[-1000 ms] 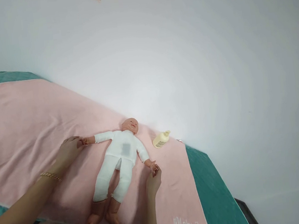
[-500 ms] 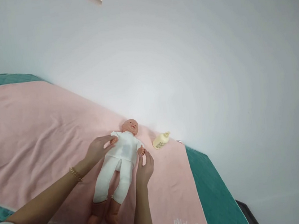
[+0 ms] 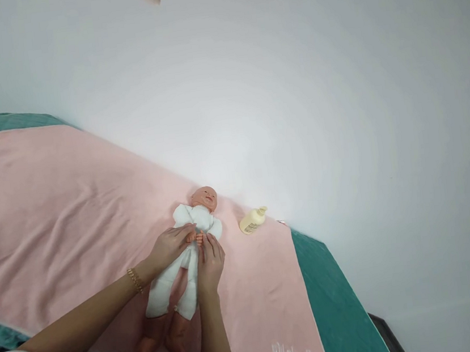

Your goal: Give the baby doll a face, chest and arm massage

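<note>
A baby doll [image 3: 203, 200] in a white outfit lies on its back on a pink towel [image 3: 260, 310], its head toward the wall and its bare feet toward me. My left hand [image 3: 173, 245] is closed on one of the doll's hands, over its belly. My right hand [image 3: 211, 261] grips the doll's other hand in the same way. Both doll arms are bent inward, so its two hands almost meet in front of the lower torso. My hands cover part of the doll's waist and one thigh.
A pale yellow pump bottle [image 3: 252, 220] lies tilted on the towel, right of the doll near the wall [image 3: 278, 108]. Beneath the towel is a green quilted cover [image 3: 340, 300], showing at the right and far left. A dark edge [image 3: 387, 334] shows at the lower right.
Both my hands have moved inward, bringing the doll's arms from out at its sides to together over its belly. The bottle and towel have stayed in place.
</note>
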Motion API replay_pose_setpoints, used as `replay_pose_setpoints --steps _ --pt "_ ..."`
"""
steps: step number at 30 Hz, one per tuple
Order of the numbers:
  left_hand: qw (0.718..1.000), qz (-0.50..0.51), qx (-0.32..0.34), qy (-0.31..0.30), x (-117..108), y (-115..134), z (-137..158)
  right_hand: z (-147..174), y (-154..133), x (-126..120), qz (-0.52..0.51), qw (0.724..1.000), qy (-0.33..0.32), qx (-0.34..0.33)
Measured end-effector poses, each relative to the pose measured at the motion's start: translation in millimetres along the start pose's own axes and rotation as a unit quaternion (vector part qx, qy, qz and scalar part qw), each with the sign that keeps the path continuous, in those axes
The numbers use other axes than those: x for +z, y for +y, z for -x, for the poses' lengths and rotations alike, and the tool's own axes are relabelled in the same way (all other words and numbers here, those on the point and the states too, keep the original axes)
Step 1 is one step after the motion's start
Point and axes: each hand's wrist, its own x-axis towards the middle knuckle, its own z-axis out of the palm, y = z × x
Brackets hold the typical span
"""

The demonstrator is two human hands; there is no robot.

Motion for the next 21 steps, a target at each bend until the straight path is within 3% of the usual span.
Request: replay_pose_setpoints --steps 7,12,17,21 --pt "0.991 -0.024 -0.128 0.028 -32.4 -14.6 -5.1 -4.9 28.7 -37.1 0.012 0.987 0.062 0.15" --pt "0.978 -0.037 -0.2 0.051 -64.4 -32.0 3.5 5.9 55.5 -62.1 0.025 0.963 0.055 0.264" --pt "0.96 -0.063 -0.268 0.052 -83.9 -50.4 18.6 23.9 76.1 -63.3 0.044 0.951 0.016 0.307" --pt "0.955 -0.077 -0.286 0.036 -92.4 -62.6 27.4 36.4 89.4 -55.8 0.074 0.944 0.012 0.323"
